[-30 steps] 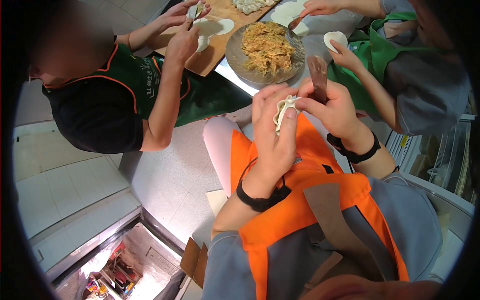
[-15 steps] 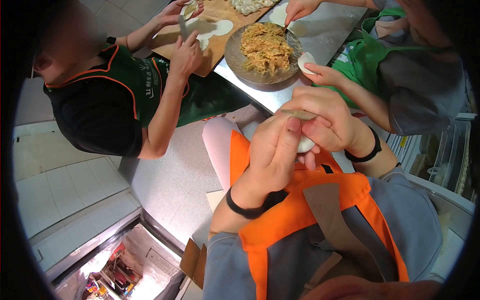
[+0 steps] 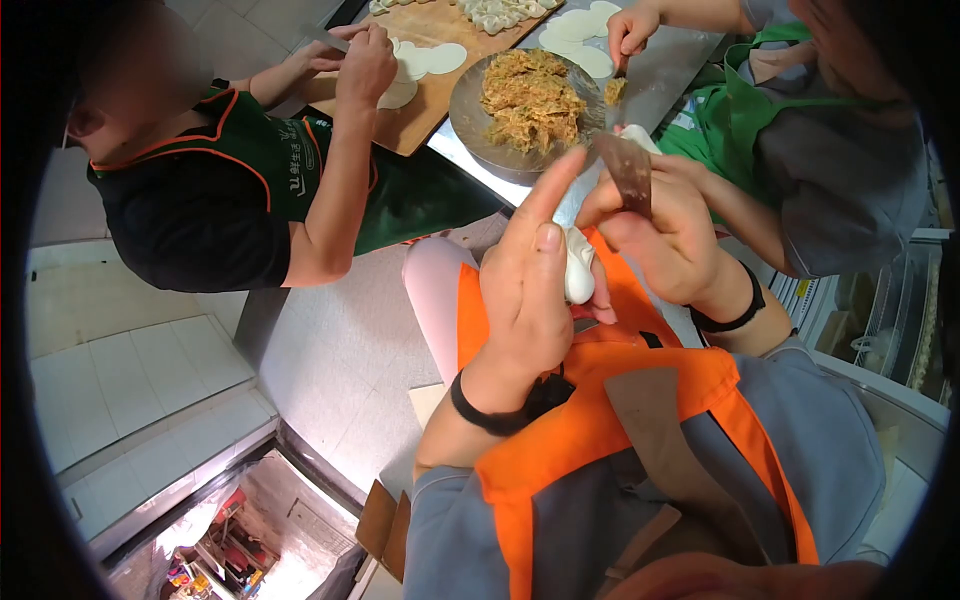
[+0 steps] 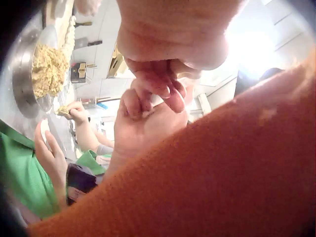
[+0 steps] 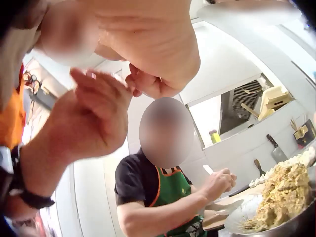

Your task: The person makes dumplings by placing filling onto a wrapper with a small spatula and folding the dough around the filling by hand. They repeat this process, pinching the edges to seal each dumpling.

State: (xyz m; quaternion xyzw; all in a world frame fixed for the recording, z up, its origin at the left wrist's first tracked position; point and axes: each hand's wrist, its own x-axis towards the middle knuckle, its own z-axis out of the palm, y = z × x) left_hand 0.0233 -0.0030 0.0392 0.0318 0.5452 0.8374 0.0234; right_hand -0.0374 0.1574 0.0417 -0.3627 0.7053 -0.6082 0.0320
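In the head view, a plump white dumpling (image 3: 578, 268) rests in the left hand (image 3: 525, 285), its thumb along the side and its index finger straight up. Curled around a flat brown spatula (image 3: 628, 172), the right hand (image 3: 668, 235) is close beside the dumpling, with the blade pointing up. The left wrist view has the left hand (image 4: 173, 37) above the right hand (image 4: 148, 131), fingers bunched together. From the right wrist, the right hand (image 5: 150, 44) meets the left hand (image 5: 91, 118) at the fingertips; the dumpling is hidden in both wrist views.
Beyond the hands stands a round metal bowl (image 3: 468, 125) of orange-brown filling (image 3: 530, 98). A wooden board (image 3: 412, 128) carries wrappers (image 3: 445, 58) and pleated dumplings (image 3: 505, 10). More wrappers (image 3: 570, 32) lie right of it. One person works at left, another at right, near the right hand.
The hands have drawn slightly apart, uncovering the dumpling and the spatula, whose blade has swung upright. The left index finger has straightened. The person at right has lifted filling on a tool.
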